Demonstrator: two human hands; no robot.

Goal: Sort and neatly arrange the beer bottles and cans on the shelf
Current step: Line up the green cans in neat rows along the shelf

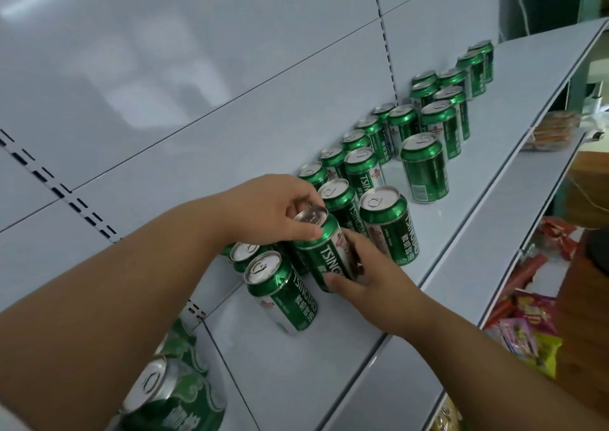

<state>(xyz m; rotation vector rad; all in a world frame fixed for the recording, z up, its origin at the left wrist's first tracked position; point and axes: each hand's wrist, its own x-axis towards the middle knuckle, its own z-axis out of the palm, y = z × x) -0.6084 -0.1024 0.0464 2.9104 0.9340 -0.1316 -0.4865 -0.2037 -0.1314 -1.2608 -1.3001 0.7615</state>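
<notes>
The left hand (276, 209) pinches the rim of a green Tsingtao can (324, 249) tilted on the shelf (428, 249), long axis leaning back-left, while the right hand (369, 275) wraps its base, just beside the upright can (389, 226) to its right.

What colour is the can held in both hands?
Green with a silver top, on the can seen in the head view.

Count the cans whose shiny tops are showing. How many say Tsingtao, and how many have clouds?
Tsingtao cans: 20
Cloud-pattern cans: 1
Total: 21
A few more cans are partly hidden, so they are not counted.
</notes>
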